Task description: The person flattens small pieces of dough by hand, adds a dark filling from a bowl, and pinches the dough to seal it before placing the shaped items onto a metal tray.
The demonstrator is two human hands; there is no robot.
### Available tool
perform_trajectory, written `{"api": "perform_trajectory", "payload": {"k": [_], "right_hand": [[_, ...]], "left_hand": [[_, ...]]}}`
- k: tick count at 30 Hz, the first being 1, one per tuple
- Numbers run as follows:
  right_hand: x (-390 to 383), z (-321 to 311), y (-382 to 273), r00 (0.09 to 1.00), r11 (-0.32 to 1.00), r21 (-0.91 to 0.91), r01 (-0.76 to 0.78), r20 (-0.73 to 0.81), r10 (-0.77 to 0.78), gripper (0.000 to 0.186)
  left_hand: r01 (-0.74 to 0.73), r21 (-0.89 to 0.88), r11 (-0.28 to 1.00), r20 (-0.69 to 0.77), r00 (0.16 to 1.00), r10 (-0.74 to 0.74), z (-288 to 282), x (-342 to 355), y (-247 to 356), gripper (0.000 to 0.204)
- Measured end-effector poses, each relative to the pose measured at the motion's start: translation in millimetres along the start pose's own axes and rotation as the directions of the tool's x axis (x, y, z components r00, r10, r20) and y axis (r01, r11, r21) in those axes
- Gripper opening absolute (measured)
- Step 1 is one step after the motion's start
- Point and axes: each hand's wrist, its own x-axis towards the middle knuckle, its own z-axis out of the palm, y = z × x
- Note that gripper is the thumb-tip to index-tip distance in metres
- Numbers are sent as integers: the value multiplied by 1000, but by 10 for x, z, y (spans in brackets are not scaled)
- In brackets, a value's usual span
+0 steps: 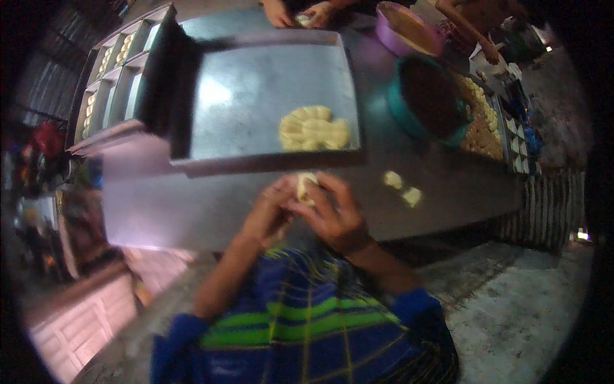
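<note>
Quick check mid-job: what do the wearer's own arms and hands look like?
The left hand and right hand are five-fingered and ungloved, with no watch visible. Plain deep-blue fabric sleeves leave the forearms uncovered. Blur hides whether any rings are worn.

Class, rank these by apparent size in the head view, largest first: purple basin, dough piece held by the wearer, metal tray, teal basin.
1. Metal tray
2. Teal basin
3. Purple basin
4. Held dough piece, partly covered, yet clearly smallest
</note>
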Motion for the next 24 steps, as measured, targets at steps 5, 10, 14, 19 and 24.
{"api": "perform_trajectory", "payload": {"k": [5, 10, 14, 19, 24], "right_hand": [[-115, 118, -18, 999, 994, -110, -7, -44, 2, 36], [35, 55, -73, 875, 815, 394, -425, -53, 481, 26], [-7, 121, 73, 855, 708, 566, -422, -12, 519, 23], [-73, 120, 118, 949, 872, 397, -286, -9, 315, 35], [-59, 68, 137, 999, 969, 248, -18, 30, 11, 43]], "left_hand": [[-131, 4, 991, -38, 991, 132, -78, 42, -130, 29], [-221, 163, 962, 38, 975, 217, -58, 13, -26, 28], [-251, 179, 951, -13, 966, 257, 96, 8, 5, 31], [-141, 222, 965, -170, 969, 181, -77, 104, -133, 35], [-81, 135, 988, -146, 984, 100, -80, 102, -19, 33]]}}
